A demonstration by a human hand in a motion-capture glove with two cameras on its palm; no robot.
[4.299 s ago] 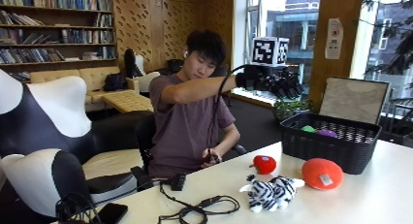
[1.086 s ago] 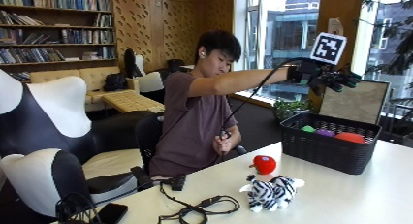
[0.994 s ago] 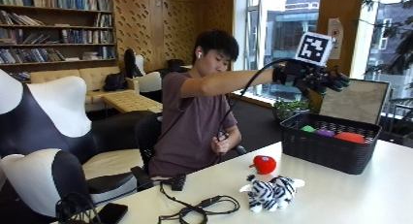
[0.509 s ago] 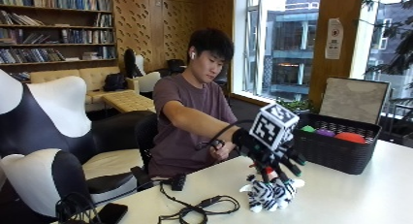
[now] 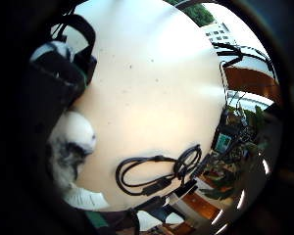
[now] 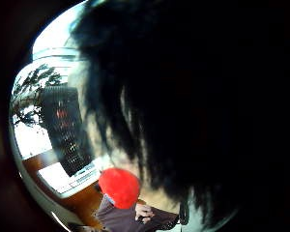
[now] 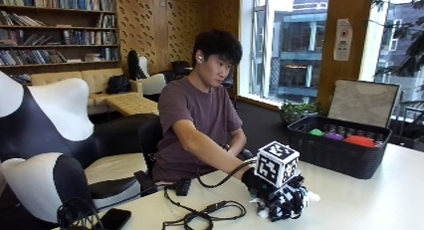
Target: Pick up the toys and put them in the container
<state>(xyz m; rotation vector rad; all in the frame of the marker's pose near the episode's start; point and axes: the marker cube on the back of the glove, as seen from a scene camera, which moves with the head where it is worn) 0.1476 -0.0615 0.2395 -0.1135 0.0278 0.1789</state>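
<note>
Black-and-white plush toy (image 7: 286, 206) under grip (image 7: 265, 186); red toy (image 6: 119, 187) hidden outside

plush toy (image 7: 286, 204) mostly hidden — grip perhaps closed

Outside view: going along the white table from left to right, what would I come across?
Black phone → coiled black cable → gloved right hand on the black-and-white plush toy → black basket holding green, purple and red toys.
</note>
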